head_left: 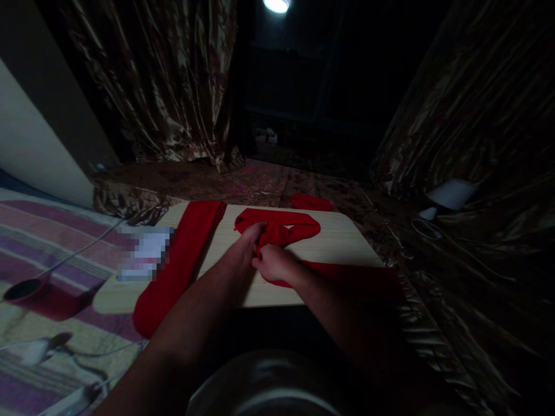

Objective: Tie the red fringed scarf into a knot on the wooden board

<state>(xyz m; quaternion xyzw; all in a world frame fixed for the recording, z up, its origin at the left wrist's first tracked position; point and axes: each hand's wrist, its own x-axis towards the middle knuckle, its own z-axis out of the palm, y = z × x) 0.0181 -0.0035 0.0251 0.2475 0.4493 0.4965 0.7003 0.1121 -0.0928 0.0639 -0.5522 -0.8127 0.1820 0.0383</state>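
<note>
A long, narrow red cloth lies bunched and looped on a pale wooden board. Its exact kind is not plain in the dim light. My left hand is closed on the bunched part, near the middle of the board. Just below and to the right, my right hand grips the same cloth, close to my left. A folded red strip of fabric lies across the board's left side, and another red piece stretches along its front right edge, partly behind my right forearm.
A small red cloth lies beyond the board's far edge. At left are a blurred-out white item, a red cup-like container and white cables on a striped cover. A white lamp stands at right, near curtains.
</note>
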